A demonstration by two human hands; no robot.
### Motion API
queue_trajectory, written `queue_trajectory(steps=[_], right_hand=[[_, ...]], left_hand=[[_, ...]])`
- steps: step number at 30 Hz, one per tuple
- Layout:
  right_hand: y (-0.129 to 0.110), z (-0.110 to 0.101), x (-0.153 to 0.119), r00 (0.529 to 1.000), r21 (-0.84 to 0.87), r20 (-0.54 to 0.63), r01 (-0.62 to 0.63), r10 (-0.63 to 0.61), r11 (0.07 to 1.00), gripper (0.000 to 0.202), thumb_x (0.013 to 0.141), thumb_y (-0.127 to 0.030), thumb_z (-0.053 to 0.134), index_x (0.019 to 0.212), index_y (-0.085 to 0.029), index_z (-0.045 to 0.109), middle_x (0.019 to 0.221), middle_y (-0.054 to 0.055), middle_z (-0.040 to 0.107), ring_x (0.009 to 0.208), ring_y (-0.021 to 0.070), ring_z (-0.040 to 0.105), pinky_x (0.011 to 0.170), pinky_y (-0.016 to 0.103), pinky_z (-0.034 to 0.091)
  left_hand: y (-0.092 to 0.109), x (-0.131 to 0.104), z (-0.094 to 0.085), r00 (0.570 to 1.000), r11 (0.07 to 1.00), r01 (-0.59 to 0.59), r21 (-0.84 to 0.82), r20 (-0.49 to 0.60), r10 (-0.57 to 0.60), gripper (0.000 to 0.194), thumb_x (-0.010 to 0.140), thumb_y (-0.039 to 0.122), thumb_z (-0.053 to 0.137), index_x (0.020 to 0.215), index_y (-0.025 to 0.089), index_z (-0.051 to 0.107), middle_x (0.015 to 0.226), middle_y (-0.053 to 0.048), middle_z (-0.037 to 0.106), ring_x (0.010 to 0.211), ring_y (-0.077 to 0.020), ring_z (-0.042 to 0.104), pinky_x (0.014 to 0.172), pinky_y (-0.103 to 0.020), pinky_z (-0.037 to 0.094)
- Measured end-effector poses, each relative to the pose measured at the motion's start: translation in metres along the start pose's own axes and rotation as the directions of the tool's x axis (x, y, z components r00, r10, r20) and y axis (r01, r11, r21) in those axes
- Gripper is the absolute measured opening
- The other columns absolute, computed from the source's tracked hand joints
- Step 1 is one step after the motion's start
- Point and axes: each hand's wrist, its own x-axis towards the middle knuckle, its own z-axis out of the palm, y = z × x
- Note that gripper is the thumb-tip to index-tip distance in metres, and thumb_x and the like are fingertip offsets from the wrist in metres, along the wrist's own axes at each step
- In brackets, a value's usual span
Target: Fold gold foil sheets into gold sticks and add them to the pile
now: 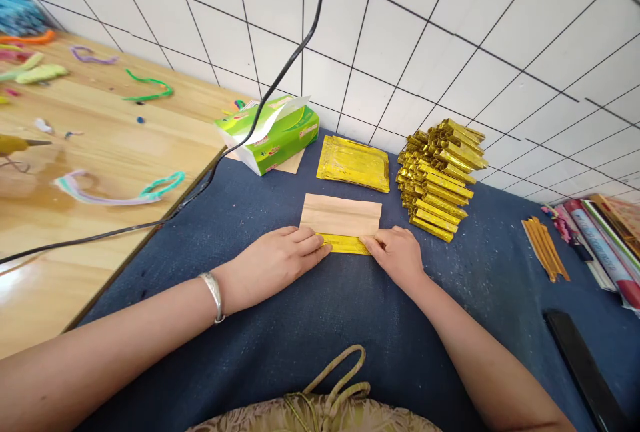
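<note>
A sheet of gold joss paper (341,215) lies on the dark blue cloth in front of me, plain tan side up. Its near edge is folded over, showing a shiny gold strip. My left hand (280,259), with a silver bracelet at the wrist, presses the left end of this strip with its fingers close together. At the right end, my right hand (397,253) has its thumb on the strip and its fingers curled. Beyond the sheet sits a flat stack of gold paper (353,163). To its right is a pile of folded gold paper strips (436,179).
A green tissue pack (270,135) stands at the back left, with a black cable (280,79) passing before it. Pipe cleaners (120,189) lie on the wooden table (165,112). Brown strips (545,249), books (607,245) and a long black object (583,369) are at right.
</note>
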Motion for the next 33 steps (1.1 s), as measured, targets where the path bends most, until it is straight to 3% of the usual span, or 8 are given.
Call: queue_trajectory(steps=[6, 12, 18, 23, 26, 29, 31, 33], right_hand=[[0.0, 0.002, 0.0, 1.0, -0.025, 0.0, -0.003, 0.003, 1.0, 0.046, 0.091, -0.051, 0.042, 0.062, -0.02, 0.061, 0.064, 0.003, 0.065, 0.064, 0.0153, 0.051, 0.062, 0.028, 0.026], [-0.001, 0.0, 0.001, 1.0, -0.041, -0.005, 0.004, -0.004, 0.999, 0.048, 0.092, -0.051, 0.039, 0.063, -0.021, 0.062, 0.062, 0.003, 0.065, 0.062, 0.0155, 0.051, 0.061, 0.029, 0.026], [0.003, 0.004, 0.001, 1.0, -0.015, -0.017, -0.002, 0.002, 1.0, 0.046, 0.091, -0.051, 0.04, 0.063, -0.021, 0.06, 0.061, 0.002, 0.063, 0.062, 0.0157, 0.051, 0.061, 0.029, 0.027], [0.004, -0.002, -0.006, 0.975, 0.112, -0.201, -0.077, 0.099, 0.991, 0.036, 0.092, -0.045, 0.04, 0.084, -0.019, 0.062, 0.077, 0.005, 0.065, 0.073, 0.0173, 0.055, 0.069, 0.029, 0.036], [-0.012, -0.007, -0.018, 0.953, 0.07, -0.279, 0.142, -0.117, 0.987, 0.034, 0.092, -0.041, 0.044, 0.106, -0.016, 0.061, 0.105, 0.011, 0.065, 0.1, 0.0226, 0.055, 0.088, 0.036, 0.037], [-0.031, -0.007, -0.028, 0.883, 0.039, -0.107, 0.463, -0.457, 0.885, 0.051, 0.092, -0.047, 0.041, 0.132, -0.017, 0.046, 0.134, 0.01, 0.052, 0.125, 0.0228, 0.042, 0.102, 0.038, 0.034], [-0.036, -0.006, -0.032, 0.865, 0.029, -0.025, 0.501, -0.501, 0.865, 0.059, 0.092, -0.049, 0.039, 0.138, -0.012, 0.038, 0.141, 0.012, 0.043, 0.131, 0.0224, 0.037, 0.106, 0.038, 0.033], [-0.034, -0.008, -0.033, 0.882, 0.01, 0.014, 0.471, -0.471, 0.882, 0.056, 0.093, -0.046, 0.038, 0.137, -0.01, 0.04, 0.141, 0.013, 0.042, 0.131, 0.0222, 0.038, 0.107, 0.038, 0.034]], left_hand=[[0.006, -0.002, 0.009, 1.0, 1.0, 0.013, -0.009, -0.012, -0.013, 0.043, 0.091, 0.012, 0.034, 0.133, 0.018, 0.044, 0.138, -0.007, 0.046, 0.123, -0.0225, 0.042, 0.101, -0.036, 0.033], [0.01, -0.001, 0.009, 0.999, 0.997, 0.041, -0.063, -0.005, -0.041, 0.05, 0.09, 0.013, 0.034, 0.139, 0.022, 0.035, 0.144, -0.004, 0.039, 0.131, -0.0204, 0.037, 0.106, -0.036, 0.03], [0.011, 0.0, 0.012, 1.0, 0.998, 0.024, -0.056, 0.006, -0.023, 0.049, 0.09, 0.013, 0.032, 0.139, 0.018, 0.036, 0.146, -0.004, 0.036, 0.133, -0.0197, 0.034, 0.11, -0.035, 0.025], [0.014, 0.002, 0.007, 0.997, 0.994, 0.074, -0.084, -0.003, -0.074, 0.045, 0.095, 0.026, 0.03, 0.137, 0.016, 0.04, 0.143, -0.006, 0.04, 0.132, -0.0207, 0.036, 0.11, -0.036, 0.025], [0.016, 0.003, 0.004, 0.995, 0.99, 0.091, -0.11, -0.018, -0.093, 0.046, 0.094, 0.034, 0.033, 0.136, 0.017, 0.042, 0.142, -0.007, 0.042, 0.131, -0.0219, 0.038, 0.109, -0.037, 0.027], [0.016, 0.003, 0.004, 0.995, 0.988, 0.09, -0.126, -0.033, -0.095, 0.046, 0.093, 0.037, 0.037, 0.134, 0.016, 0.045, 0.141, -0.008, 0.044, 0.13, -0.0224, 0.039, 0.109, -0.037, 0.029], [0.014, 0.003, 0.006, 0.994, 0.987, 0.086, -0.138, -0.052, -0.094, 0.046, 0.093, 0.037, 0.038, 0.133, 0.017, 0.046, 0.139, -0.009, 0.045, 0.129, -0.0217, 0.04, 0.109, -0.036, 0.029], [0.012, 0.002, 0.008, 0.993, 0.985, 0.078, -0.153, -0.081, -0.091, 0.044, 0.093, 0.036, 0.038, 0.133, 0.018, 0.045, 0.137, -0.008, 0.048, 0.128, -0.0202, 0.043, 0.108, -0.036, 0.029]])
